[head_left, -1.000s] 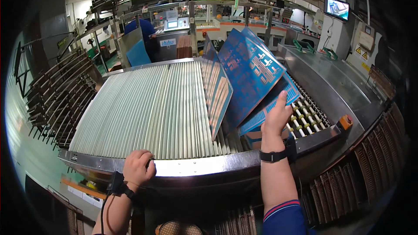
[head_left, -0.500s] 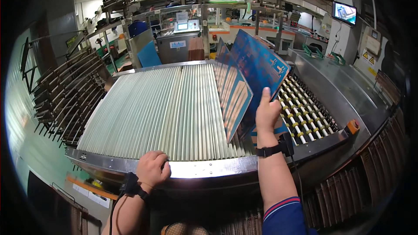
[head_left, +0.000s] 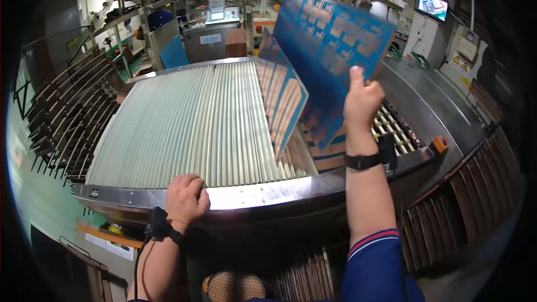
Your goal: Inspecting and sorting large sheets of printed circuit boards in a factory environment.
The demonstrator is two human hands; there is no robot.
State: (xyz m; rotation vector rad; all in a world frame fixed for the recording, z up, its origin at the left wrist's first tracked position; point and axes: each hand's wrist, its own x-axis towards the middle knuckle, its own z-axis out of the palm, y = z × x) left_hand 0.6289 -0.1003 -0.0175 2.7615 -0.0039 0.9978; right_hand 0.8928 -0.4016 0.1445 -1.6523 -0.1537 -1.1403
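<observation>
Between the thumb and fingers of my right hand [head_left: 362,103] is a large blue circuit board panel [head_left: 330,36] with copper patterns. It is lifted and tilted, gripped by its right edge, over the right part of the machine. My left hand [head_left: 185,200] rests on the metal rim [head_left: 274,191] at the machine's front, its fingers curled over it. Just left of the held panel, other copper-and-blue panels [head_left: 288,109] lean in the rack of pale upright slats [head_left: 168,128]. Another panel [head_left: 331,159] lies low, below the held one.
A roller conveyor [head_left: 396,130] runs on the right, beside an orange switch box [head_left: 440,144]. Wire racks [head_left: 67,112] stand to the left. At the back are a control cabinet [head_left: 212,41] and a blue sheet [head_left: 174,53]. A round stool [head_left: 236,286] is below.
My right hand has raised the blue panel up and to the right, turning its copper-patterned face more into view. The view has shifted slightly; my left hand stays on the rim.
</observation>
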